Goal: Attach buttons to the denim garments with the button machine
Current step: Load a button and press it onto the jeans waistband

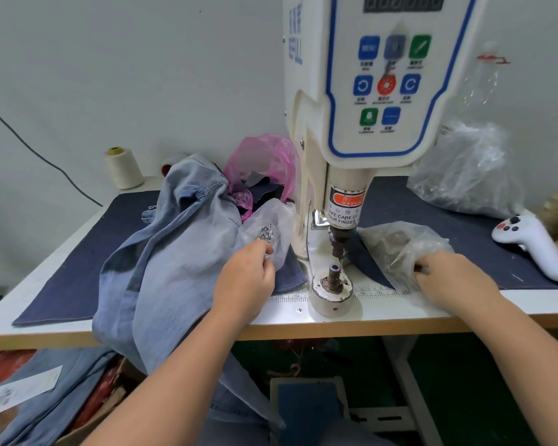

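Both hands are out to the sides of the button machine (pixel 361 101) at once: the left hand (pixel 245 278) dips its curled fingers into the mouth of a clear bag of silver fasteners (pixel 266 235), seemingly pinching a piece, while the right hand (pixel 448 278) clamps on the crumpled bag of dark buttons (pixel 397 246) lying just right of the press. The pale denim garment (pixel 174 252) is heaped on the worktop (pixel 384 312) to the left and spills over the front edge, nowhere near the lower die (pixel 333 278) yet, which stands bare under the plunger. To do this well, I'd say take a single piece from each bag, seat them squarely in the dies, and keep fingertips clear before anything fires. The plunger's sticker agrees: a red "WARNING" label (pixel 347 199), then "TAKE CARE OF YOUR FINGER". One blue panel key reads "MENU"; the other captions are too small. Ruler marks 13, 14, 18, 19 run along the front edge.
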Demonstrator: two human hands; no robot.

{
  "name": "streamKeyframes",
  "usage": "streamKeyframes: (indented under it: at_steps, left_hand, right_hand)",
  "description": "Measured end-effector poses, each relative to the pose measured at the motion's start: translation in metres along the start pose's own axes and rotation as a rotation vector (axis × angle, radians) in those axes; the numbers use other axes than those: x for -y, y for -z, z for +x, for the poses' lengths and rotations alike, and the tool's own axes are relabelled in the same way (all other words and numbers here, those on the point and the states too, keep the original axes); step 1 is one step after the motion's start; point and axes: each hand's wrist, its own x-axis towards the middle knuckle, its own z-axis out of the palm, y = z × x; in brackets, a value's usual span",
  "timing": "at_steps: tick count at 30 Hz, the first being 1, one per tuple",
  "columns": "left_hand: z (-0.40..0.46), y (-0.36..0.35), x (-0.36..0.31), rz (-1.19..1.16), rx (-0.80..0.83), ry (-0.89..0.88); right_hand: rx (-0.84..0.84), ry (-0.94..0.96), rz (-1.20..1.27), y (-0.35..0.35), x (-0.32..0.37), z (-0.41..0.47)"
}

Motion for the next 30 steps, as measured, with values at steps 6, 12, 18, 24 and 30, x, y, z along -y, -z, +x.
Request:
streamKeyframes:
  at_steps: [6, 12, 18, 24, 30]
  left_hand:
    - [0.000, -0.001, 0.002, 0.008, 0.008, -0.020]
    - [0.001, -0.002, 0.002, 0.011, 0.002, -0.039]
    - [0.001, -0.001, 0.002, 0.019, -0.002, -0.043]
    - [0.001, -0.002, 0.002, 0.033, -0.002, -0.042]
    - [0.001, -0.001, 0.002, 0.025, 0.003, -0.032]
  right_hand:
    - [-0.235, 0.054, 0.013, -0.021, -0.006, 0.005]
    - [-0.370, 0.119, 0.250, -0.033, -0.021, 0.007]
    - [-0.590, 0.288, 0.569, -0.026, -0.015, -0.017]
    - [-0.204, 0.333, 1.159, -0.039, 0.036, -0.052]
    - [0.335, 0.088, 1.846, -0.041, 0.067, -0.055]
